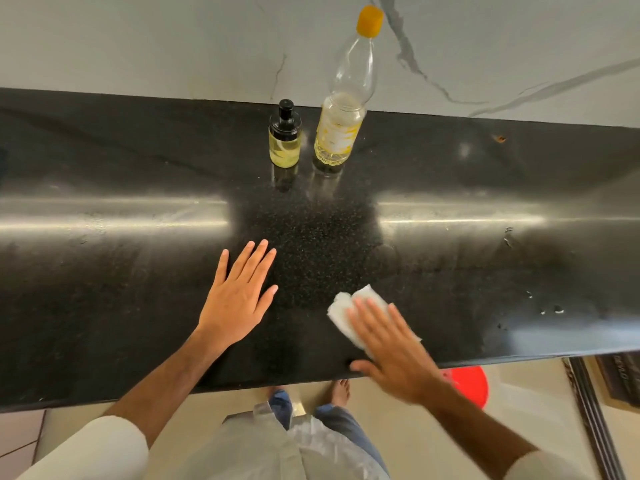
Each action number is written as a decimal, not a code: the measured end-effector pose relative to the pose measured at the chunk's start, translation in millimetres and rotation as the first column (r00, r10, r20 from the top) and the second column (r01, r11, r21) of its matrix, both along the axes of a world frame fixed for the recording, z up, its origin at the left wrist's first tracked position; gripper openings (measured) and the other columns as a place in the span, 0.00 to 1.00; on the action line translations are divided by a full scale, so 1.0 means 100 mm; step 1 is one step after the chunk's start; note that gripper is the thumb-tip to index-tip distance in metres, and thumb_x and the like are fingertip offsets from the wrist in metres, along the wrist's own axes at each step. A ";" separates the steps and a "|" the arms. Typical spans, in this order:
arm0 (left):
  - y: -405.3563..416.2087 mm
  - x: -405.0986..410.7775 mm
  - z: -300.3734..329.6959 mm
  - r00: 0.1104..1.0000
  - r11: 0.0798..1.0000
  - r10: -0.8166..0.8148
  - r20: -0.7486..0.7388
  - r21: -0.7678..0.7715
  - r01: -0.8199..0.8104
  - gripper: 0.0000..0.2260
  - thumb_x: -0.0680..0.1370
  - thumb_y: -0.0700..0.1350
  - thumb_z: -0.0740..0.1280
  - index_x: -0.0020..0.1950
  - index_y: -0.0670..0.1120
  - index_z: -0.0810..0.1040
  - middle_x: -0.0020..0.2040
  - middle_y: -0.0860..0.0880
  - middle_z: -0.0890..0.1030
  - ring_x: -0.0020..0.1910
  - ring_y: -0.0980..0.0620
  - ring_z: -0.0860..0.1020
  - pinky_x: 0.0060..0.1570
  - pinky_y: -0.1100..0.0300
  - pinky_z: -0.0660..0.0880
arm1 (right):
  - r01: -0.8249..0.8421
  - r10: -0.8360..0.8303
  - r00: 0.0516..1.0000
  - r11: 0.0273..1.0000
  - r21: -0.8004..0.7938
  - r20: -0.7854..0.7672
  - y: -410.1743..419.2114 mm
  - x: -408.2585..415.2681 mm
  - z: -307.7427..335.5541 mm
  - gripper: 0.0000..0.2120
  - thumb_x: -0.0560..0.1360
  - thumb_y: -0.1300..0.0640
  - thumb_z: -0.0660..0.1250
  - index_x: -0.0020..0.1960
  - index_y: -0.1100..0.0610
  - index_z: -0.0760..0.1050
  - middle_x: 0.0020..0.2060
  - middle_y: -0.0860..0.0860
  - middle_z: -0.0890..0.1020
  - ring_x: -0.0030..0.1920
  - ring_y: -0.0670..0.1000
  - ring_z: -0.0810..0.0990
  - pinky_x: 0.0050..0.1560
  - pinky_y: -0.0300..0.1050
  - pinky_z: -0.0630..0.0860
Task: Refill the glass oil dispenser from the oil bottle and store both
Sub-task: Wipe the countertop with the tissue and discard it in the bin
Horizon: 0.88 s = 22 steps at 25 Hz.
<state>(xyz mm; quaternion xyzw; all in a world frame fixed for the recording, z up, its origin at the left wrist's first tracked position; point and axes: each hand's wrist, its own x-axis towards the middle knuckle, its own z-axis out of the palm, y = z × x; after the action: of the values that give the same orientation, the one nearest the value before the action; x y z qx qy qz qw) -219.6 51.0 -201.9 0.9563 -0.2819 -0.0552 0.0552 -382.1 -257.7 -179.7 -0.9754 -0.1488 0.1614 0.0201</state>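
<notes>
A small glass oil dispenser (284, 142) with a black cap stands near the back of the black countertop (104, 161), holding pale yellow oil. Just to its right stands a tall clear plastic oil bottle (343, 109) with a yellow cap, oil filling its lower part. My left hand (239, 296) lies flat on the counter with its fingers spread, well in front of the dispenser. My right hand (391, 344) presses flat on a folded white tissue (349, 306) near the counter's front edge.
A white marble-patterned wall (173, 46) rises behind the counter. Water droplets (550, 308) dot the counter at the right. Below the front edge are a red round object (472, 386) on the tiled floor, a dark mat (620, 379) and my feet.
</notes>
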 end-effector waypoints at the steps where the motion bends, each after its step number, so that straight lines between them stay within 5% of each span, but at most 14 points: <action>1: 0.00 0.00 -0.01 1.000 1.000 0.001 0.005 0.001 -0.001 0.29 0.84 0.58 0.49 0.83 0.47 0.52 0.84 0.48 0.52 0.83 0.48 0.49 0.79 0.39 0.50 | 0.093 -0.092 0.996 0.995 -0.035 0.020 -0.26 0.13 -0.02 0.40 0.82 0.30 0.44 0.85 0.53 0.43 0.84 0.52 0.42 0.84 0.55 0.42 0.79 0.65 0.54; 7: -0.01 0.02 -0.02 1.000 0.999 0.009 0.009 -0.048 -0.009 0.29 0.83 0.58 0.49 0.83 0.48 0.53 0.83 0.48 0.54 0.82 0.48 0.50 0.79 0.39 0.49 | 0.542 -0.538 0.838 0.840 -0.022 0.086 -0.53 1.63 -0.05 0.47 0.80 0.27 0.39 0.83 0.62 0.40 0.83 0.60 0.44 0.83 0.60 0.41 0.81 0.67 0.45; 11: -0.03 0.00 -0.03 1.000 0.999 0.014 0.011 -0.040 -0.014 0.29 0.83 0.58 0.49 0.83 0.48 0.53 0.83 0.48 0.55 0.82 0.48 0.50 0.79 0.38 0.50 | 0.230 -0.229 0.971 0.973 0.002 0.067 0.16 1.07 -0.07 0.47 0.80 0.28 0.40 0.83 0.63 0.40 0.83 0.62 0.43 0.83 0.61 0.39 0.81 0.66 0.45; 15: -0.01 0.02 -0.01 1.000 1.000 0.010 0.006 -0.021 -0.009 0.29 0.83 0.58 0.49 0.83 0.48 0.53 0.83 0.47 0.54 0.82 0.48 0.50 0.79 0.38 0.50 | -0.014 0.015 1.000 0.999 0.033 -0.027 0.14 -0.06 0.07 0.44 0.82 0.29 0.48 0.84 0.56 0.39 0.84 0.56 0.40 0.83 0.57 0.37 0.82 0.61 0.41; 19: -0.02 0.00 -0.03 1.000 0.998 0.009 0.000 -0.058 -0.009 0.29 0.83 0.58 0.48 0.83 0.48 0.53 0.83 0.48 0.54 0.82 0.48 0.50 0.79 0.38 0.50 | 0.253 -0.253 0.967 0.964 -0.084 0.017 -0.82 0.21 -0.04 0.44 0.80 0.28 0.40 0.85 0.56 0.41 0.84 0.57 0.44 0.84 0.57 0.42 0.79 0.66 0.53; 22: -0.02 0.01 -0.04 1.000 0.998 0.011 0.003 -0.068 -0.011 0.29 0.83 0.58 0.49 0.83 0.48 0.54 0.83 0.48 0.54 0.82 0.48 0.50 0.79 0.39 0.49 | 0.517 -0.516 0.856 0.853 -0.068 0.030 -1.05 0.91 -0.01 0.46 0.79 0.26 0.37 0.84 0.57 0.39 0.84 0.59 0.43 0.83 0.60 0.41 0.81 0.67 0.49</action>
<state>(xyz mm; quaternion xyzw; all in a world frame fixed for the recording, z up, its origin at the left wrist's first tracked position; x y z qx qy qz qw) -218.1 49.3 -205.5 0.9554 -0.2786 -0.0436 0.0876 -290.7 -362.3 -180.7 -0.9804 0.1243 0.1504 0.0259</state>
